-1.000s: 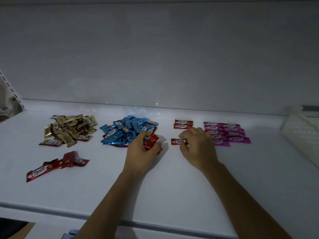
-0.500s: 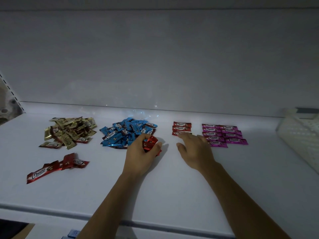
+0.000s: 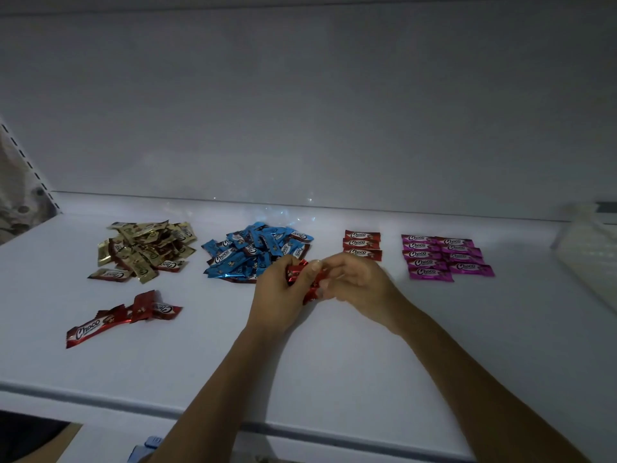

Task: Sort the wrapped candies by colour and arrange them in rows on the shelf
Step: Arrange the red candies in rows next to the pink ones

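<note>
Red row [image 3: 362,243] 3, pink rows [image 3: 444,257] 9; L hand [image 3: 277,295], R hand [image 3: 360,282] hold reds [image 3: 295,274].

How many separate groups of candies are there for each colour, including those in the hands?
Gold: 1, the gold heap.
Blue: 1, the blue heap.
Pink: 1, the pink block.
Red: 3, the red row, the red loose cluster, the red bunch gripped by the left hand and right hand.
Total: 6.

The white flat shelf [image 3: 334,362] carries, left to right, a heap of gold foil-wrapped candies [image 3: 147,248], a heap of blue foil-wrapped candies [image 3: 257,253], a short row of red wrapped candies [image 3: 362,244] and magenta wrapped candies [image 3: 444,257] (two neat columns). Loose red wrapped candies [image 3: 123,317] lie front-left.
</note>
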Tool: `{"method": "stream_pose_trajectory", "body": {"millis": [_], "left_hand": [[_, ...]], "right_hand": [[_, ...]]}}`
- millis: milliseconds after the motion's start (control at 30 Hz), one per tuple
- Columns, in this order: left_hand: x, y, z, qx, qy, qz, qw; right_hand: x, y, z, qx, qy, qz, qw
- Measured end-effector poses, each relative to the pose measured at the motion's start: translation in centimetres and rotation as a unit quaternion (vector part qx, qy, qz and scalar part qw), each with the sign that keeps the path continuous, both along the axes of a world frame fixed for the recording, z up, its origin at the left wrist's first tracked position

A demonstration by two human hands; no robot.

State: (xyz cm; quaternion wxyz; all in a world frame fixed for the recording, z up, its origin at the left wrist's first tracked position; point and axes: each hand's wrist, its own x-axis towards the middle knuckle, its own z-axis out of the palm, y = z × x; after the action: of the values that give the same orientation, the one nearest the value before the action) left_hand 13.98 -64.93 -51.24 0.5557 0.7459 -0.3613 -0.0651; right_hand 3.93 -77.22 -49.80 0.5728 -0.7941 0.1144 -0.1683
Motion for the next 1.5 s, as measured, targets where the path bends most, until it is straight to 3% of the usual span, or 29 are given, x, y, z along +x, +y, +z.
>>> {"method": "stream_pose_trajectory", "body": {"millis": [167,333,567,600,667,733,800,867,933,1067,1200,1267,1333,1500], "left_hand": [[0.2,0.0,0.1,-0.02,0.014,-0.02,1.0],[0.2,0.0,-0.1,-0.018,0.016,-0.03,0.999],[0.3,0.0,-0.4,-0.001,0.007,-0.019,1.0],[0.2,0.0,-0.4,0.002,0.011,-0.013,1.0],[0.1,0.0,-0.3,0.004,0.022,-0.003,1.0],[0.0,-0.1,-0.2,0.006,0.022,0.003,1.0],[0.0,-0.1,-0.3,0.014,0.022,0.002,1.0],[0.1,-0.1,-0.3,0.018,0.018,0.003,1.0],[0.2,-0.1,-0.4,0.021,0.012,0.006,1.0],[0.0,-0.2,-0.3,0.028,0.013,0.003,1.0],[0.3,-0.2,-0.4,-0.001,0.029,0.024,0.999],[0.5,-0.2,-0.4,-0.016,0.029,0.033,0.999],[0.3,-0.1,-0.4,-0.016,0.018,0.026,0.999],[0.2,-0.1,-0.4,-0.006,0.031,0.026,0.999]], "right_hand": [[0.1,0.5,-0.1,0.064,-0.019,0.002,0.998],[0.2,0.3,-0.2,0.064,-0.028,-0.025,0.997],[0.0,-1.3,0.0,0.205,-0.031,-0.127,0.97],[-0.1,-1.5,-0.1,0.187,-0.034,-0.147,0.971],[-0.2,-2.1,-1.0,0.001,-0.065,-0.229,0.971],[-0.3,-3.0,-1.9,-0.257,-0.111,-0.278,0.919],[-0.4,-3.2,-2.3,-0.388,-0.134,-0.253,0.876],[-0.4,-3.0,-2.3,-0.401,-0.142,-0.226,0.876],[-0.4,-3.1,-2.1,-0.35,-0.146,-0.251,0.891],[-0.6,-4.3,-2.2,-0.29,-0.075,-0.317,0.9],[-0.4,-3.0,-3.2,-0.356,-0.072,-0.174,0.915],[0.1,-1.9,-3.3,-0.348,0.013,-0.071,0.935],[0.5,-1.3,-3.3,-0.385,0.065,-0.041,0.92],[-0.1,-2.2,-2.9,-0.361,-0.021,-0.111,0.926]]}}
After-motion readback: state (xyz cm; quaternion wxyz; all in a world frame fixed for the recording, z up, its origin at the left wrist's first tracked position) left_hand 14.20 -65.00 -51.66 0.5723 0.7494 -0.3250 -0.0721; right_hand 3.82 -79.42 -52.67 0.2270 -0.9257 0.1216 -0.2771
